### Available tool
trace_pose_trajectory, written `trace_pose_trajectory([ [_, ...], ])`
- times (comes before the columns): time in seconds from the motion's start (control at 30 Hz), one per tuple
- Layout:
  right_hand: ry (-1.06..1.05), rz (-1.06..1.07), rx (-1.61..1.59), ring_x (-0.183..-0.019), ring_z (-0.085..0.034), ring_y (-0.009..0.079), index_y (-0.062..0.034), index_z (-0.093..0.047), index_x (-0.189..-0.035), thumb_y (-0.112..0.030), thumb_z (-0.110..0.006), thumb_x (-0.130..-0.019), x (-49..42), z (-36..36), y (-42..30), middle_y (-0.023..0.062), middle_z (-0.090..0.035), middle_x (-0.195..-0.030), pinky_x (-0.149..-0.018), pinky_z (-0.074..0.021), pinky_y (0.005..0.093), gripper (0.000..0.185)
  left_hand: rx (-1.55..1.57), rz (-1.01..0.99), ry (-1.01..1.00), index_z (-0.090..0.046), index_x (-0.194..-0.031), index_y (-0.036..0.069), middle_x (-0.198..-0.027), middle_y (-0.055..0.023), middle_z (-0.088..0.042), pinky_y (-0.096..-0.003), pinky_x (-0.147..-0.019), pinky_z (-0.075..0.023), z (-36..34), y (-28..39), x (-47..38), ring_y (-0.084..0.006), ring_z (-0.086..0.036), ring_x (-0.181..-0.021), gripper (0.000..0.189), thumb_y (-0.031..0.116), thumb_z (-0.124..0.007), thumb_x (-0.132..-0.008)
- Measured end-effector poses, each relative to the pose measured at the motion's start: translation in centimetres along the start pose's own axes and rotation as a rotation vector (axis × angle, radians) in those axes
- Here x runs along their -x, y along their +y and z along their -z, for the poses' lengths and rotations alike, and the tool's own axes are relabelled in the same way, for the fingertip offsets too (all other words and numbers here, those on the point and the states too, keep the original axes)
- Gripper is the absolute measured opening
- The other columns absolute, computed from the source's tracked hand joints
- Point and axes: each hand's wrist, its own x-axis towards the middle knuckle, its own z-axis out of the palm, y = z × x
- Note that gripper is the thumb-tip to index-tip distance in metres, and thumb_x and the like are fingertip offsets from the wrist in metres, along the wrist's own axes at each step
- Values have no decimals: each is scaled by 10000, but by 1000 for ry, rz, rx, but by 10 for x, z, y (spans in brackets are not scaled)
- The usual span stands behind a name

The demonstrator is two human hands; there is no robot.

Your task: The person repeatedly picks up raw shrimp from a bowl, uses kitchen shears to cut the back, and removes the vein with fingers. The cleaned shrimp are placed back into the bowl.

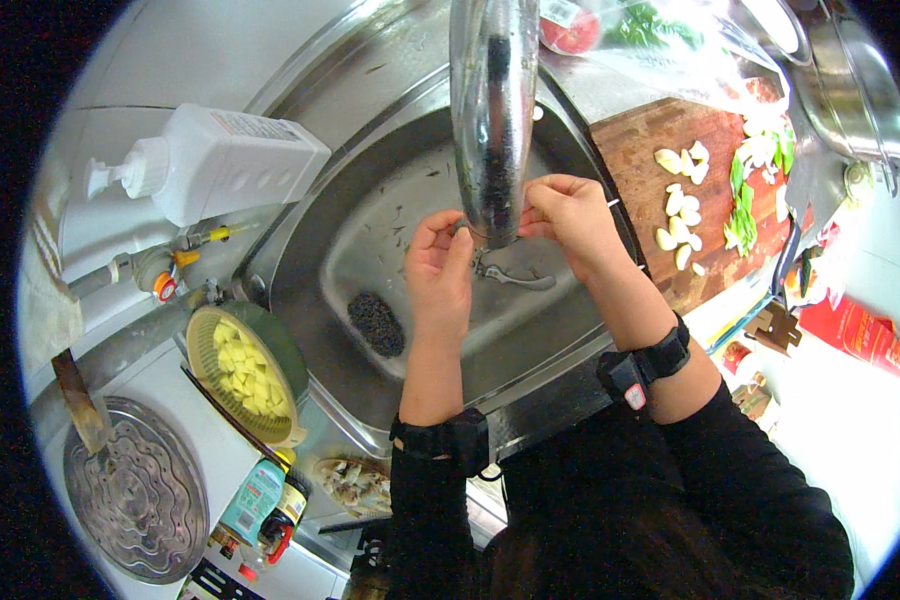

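Over the stainless-steel sink (450,322), both hands meet on either side of the faucet spout (495,135), which hides the space between them. My left hand (441,270) pinches a small dark piece (460,225) between thumb and fingertips; what it is cannot be made out. My right hand (570,217) has its thumb and fingers drawn together just right of the spout. Its fingertips are partly covered, so its hold is unclear. Beneath the hands lies a metal utensil with a curved handle (521,277). A dark scouring pad (376,324) rests on the sink floor, with small dark scraps farther up.
A wooden cutting board (645,142) on the right bears garlic cloves (679,217) and cut greens (741,210). Left stand a white pump bottle (232,165) and a colander (199,337) of yellow chunks. A metal pot (855,90) and plastic bag (690,60) sit at upper right.
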Motion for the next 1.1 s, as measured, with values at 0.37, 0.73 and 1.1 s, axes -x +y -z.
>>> trace_pose_trajectory([
  [0.37, -447, 612, 689, -911, -666, 299, -23, -726, -1015, -26, -692, -745, 3, 6, -13, 165, -703, -942, -806, -523, 354, 273, 8, 2, -35, -541, -1163, 7, -1061, -65, -606, -274, -878, -469, 6, 1, -2, -125, -582, -955, 225, -2, -575, -941],
  [0.73, -198, 666, 588, -776, -695, 283, -7, -743, -900, -48, -752, -742, 8, -4, 1, 173, -712, -869, -701, -538, 349, 163, 124, 9, -81, -561, -1210, -18, -1204, -114, -617, -402, -1041, -449, 3, -3, -3, -231, -585, -1136, 253, 54, -562, -967],
  [1.1, -144, 525, 421, -841, -685, 184, 38, -720, -922, -33, -693, -814, 13, -12, 12, 146, -721, -922, -742, -522, 291, 132, 92, -47, -66, -559, -1163, 28, -1165, -106, -615, -397, -995, -481, -1, 3, -6, -227, -597, -1098, 202, 68, -571, -965],
])
